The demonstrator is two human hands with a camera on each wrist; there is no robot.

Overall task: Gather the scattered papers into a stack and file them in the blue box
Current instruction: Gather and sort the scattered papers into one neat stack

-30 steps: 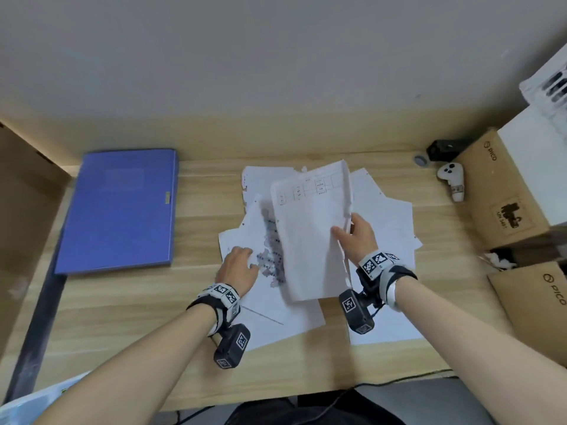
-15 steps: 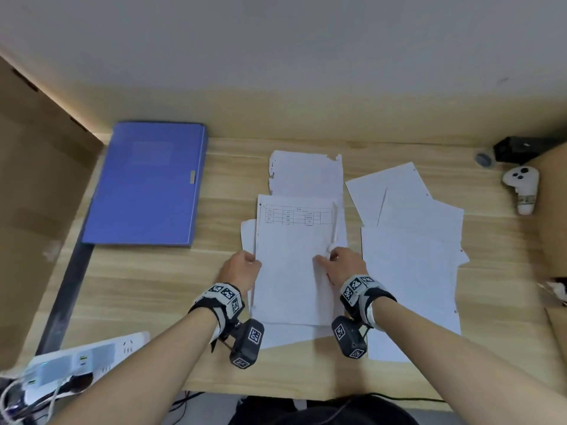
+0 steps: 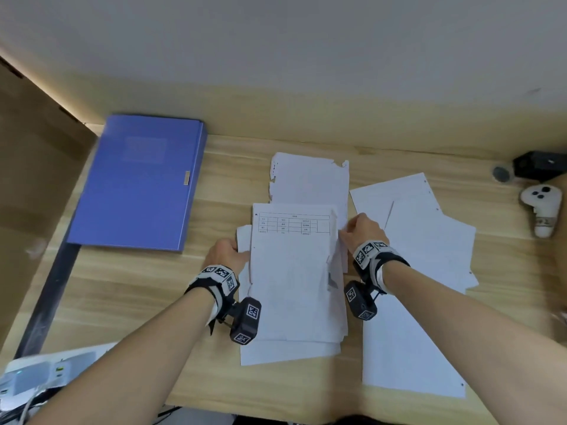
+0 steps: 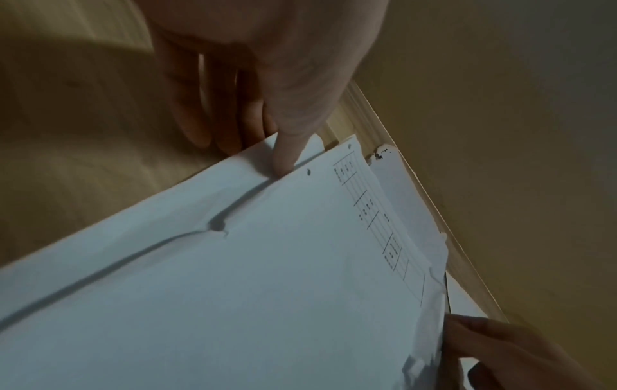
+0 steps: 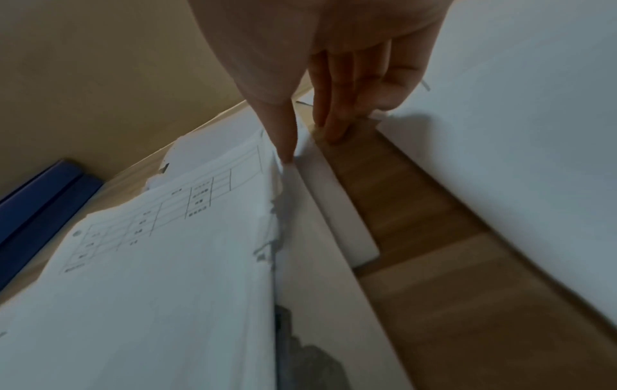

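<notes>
On the wooden surface my left hand and right hand pinch a partial stack; loose sheets remain, blue box still closed.

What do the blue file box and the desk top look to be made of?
Blue file box: probably plastic or coated board; smooth, uniform matte blue, crisp edges, and a small metallic-looking clasp. I cannot tell which.
Desk top: wood or a wood-look laminate; pale grain bands in plank-like strips with a dull sheen. The grain could be printed.
</notes>
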